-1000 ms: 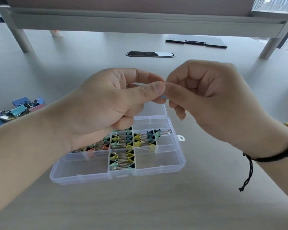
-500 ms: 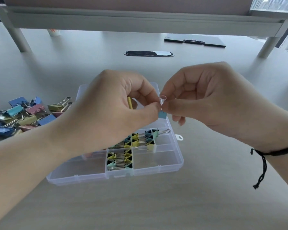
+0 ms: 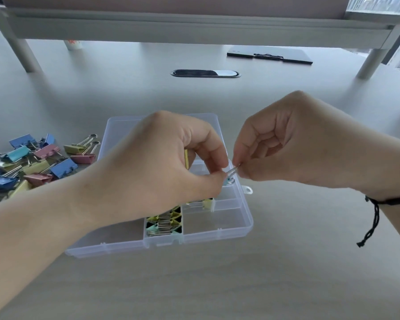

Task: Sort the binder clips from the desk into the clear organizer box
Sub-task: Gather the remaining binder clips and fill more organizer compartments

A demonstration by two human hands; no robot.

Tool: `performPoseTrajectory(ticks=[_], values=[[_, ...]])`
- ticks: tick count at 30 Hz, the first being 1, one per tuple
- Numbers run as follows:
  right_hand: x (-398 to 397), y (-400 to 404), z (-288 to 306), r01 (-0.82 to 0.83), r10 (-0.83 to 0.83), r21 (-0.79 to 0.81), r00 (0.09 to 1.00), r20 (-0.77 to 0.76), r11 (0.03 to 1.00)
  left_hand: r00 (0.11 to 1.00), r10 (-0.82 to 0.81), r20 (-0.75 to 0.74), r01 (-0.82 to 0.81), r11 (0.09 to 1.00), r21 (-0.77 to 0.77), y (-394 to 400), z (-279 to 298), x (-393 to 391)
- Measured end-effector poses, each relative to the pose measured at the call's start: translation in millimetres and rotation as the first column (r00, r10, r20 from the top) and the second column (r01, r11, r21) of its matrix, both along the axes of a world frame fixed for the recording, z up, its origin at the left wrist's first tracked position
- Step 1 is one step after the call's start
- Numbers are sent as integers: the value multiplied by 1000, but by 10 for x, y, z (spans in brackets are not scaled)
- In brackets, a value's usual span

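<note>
The clear organizer box [image 3: 217, 234] lies open on the desk in front of me, with small coloured binder clips [image 3: 164, 224] packed in its middle compartments. Just above its right side I hold a small teal binder clip [image 3: 229, 180]. My left hand [image 3: 162, 162] pinches the clip's body, and a yellow clip [image 3: 186, 158] shows inside its curled fingers. My right hand [image 3: 286, 142] pinches the clip's wire handle. A pile of larger blue, pink, yellow and teal binder clips [image 3: 37, 162] lies on the desk to the left of the box.
A black clipboard [image 3: 269, 55] lies far back on the right. A black oval cable grommet [image 3: 205, 73] sits in the desk behind the box. A raised shelf on grey legs [image 3: 23, 54] spans the back. A black cord bracelet hangs from my right wrist.
Both hands have moved down toward the box's right side with the small teal clip. More of the clip pile at left has come into view.
</note>
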State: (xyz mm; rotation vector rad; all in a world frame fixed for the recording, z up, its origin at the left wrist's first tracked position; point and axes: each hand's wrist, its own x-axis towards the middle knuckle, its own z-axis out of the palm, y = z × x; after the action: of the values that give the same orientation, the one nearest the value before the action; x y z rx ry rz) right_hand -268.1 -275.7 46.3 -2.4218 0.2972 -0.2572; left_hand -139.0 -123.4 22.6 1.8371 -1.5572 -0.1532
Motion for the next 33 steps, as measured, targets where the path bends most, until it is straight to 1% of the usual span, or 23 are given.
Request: performPoseTrajectory(ticks=[2,3,8,12,14,16,20,22,24,26,29,33], values=[[-15,15,-1,16,-22,-93,997,-69,996,999,-8,32,8,1000,12,4,-12,-3],[-19,26,-5,21,-31,-112,995,-92,993,999,-5,45,4,1000,15,5,-16,-1],[-5,55,-51,19,-34,-134,993,-114,991,997,26,75,-29,999,37,10,-40,6],[3,82,-65,17,-35,-158,993,-116,987,997,39,70,-43,998,50,14,-45,8],[1,79,-57,19,-34,-139,994,-100,990,999,33,43,-34,999,33,19,-26,11],[-7,57,-31,19,-24,-95,999,-49,995,1000,19,4,-19,1000,20,24,5,9],[-10,50,3,-24,13,91,993,121,996,999,-16,-44,16,1000,15,14,37,-3],[15,61,-16,-63,26,178,979,200,982,992,-12,-125,13,1000,9,1,25,16],[41,41,-45,-63,-2,241,965,260,969,976,-4,-219,0,1000,-18,-11,23,43],[56,11,-67,-49,-20,254,965,263,966,961,16,-277,-35,997,-64,-22,36,67],[60,11,-85,-60,6,256,979,205,965,938,55,-342,-98,989,-109,-29,51,88],[49,10,-70,-35,-12,209,975,221,977,947,95,-307,-125,989,-82,-22,52,69]])
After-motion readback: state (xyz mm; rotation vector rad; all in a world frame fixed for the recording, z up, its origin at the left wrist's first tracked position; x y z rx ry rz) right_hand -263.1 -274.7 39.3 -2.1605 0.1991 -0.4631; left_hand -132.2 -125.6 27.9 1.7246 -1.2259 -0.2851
